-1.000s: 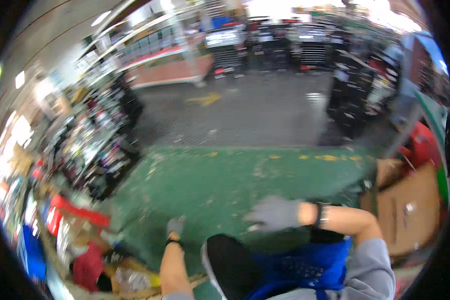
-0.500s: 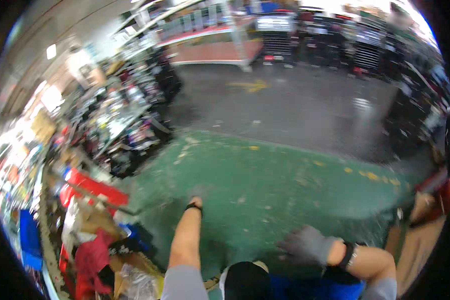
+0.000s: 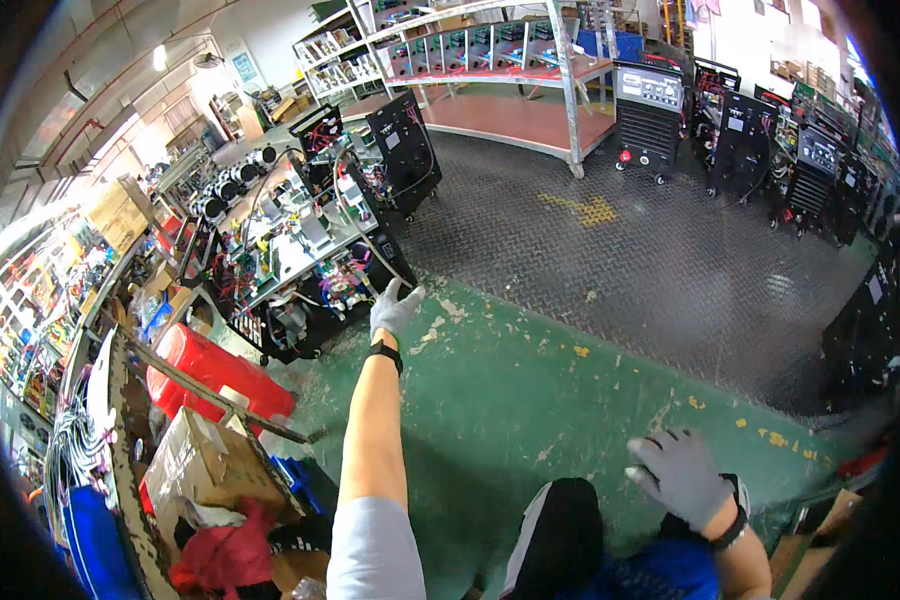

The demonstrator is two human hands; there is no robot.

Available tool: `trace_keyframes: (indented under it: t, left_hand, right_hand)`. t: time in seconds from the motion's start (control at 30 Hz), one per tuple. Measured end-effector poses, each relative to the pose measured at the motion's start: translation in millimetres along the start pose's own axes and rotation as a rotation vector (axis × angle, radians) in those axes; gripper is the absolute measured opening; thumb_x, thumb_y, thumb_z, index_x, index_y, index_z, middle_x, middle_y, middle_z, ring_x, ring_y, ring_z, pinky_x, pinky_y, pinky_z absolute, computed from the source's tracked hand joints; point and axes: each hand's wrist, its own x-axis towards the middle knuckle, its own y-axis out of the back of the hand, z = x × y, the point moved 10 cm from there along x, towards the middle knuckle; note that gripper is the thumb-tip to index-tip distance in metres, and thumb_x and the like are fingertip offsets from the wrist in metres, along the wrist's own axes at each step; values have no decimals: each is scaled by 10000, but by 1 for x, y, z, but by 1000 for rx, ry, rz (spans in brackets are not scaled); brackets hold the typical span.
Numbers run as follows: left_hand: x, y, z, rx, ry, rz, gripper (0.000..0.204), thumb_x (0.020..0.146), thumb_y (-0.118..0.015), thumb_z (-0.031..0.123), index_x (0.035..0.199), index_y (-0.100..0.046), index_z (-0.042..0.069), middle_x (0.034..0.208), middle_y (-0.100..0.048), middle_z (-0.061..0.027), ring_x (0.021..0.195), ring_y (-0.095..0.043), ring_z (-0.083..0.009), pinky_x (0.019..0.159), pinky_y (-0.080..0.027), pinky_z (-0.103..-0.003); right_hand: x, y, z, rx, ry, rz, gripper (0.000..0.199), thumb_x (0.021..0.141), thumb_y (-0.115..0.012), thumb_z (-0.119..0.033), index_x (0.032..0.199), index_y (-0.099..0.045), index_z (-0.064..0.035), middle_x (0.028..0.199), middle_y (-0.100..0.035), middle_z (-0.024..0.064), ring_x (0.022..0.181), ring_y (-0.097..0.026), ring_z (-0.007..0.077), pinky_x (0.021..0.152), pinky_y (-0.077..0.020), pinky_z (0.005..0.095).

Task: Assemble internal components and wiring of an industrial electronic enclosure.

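My left hand, in a light grey glove, reaches forward with its thumb and fingers apart and nothing visible in it. Just beyond its fingertips stands an open wheeled machine with bare circuit boards and wires. A grey hose bends down over the machine's side toward my hand; whether they touch, I cannot tell. My right hand, in a matching glove, hovers above my blue-clad lap with fingers spread, holding nothing.
A red cylindrical container and a taped cardboard box crowd the left by a bench. Black wheeled machines line the far right. A metal rack stands at the back. Green painted floor meets dark checkered plate flooring.
The view has swung so the open machine sits nearer the middle, close to my left hand. My right hand has moved right and its fingers show more clearly. Blur has gone.
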Motion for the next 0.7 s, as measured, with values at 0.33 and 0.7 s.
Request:
trace_keyframes:
  t: [0.33,0.7]
  left_hand:
    - [155,-34,30,-126,-316,143,910,734,-739,494,1435,-332,81,1390,-421,-234,1301,-404,-338,1053,-335,-352]
    - [272,34,44,-371,-203,525,722,671,-834,248,1244,-478,-9,1135,-580,-133,1000,-562,-239,871,-451,-337]
  right_hand:
    - [114,22,72,150,-215,304,243,778,-621,-161,994,-583,-57,871,-616,151,811,-571,352,711,-435,456]
    - [226,-101,160,417,-336,166,143,763,-607,-41,902,-597,-6,845,-598,155,806,-575,328,728,-443,389]
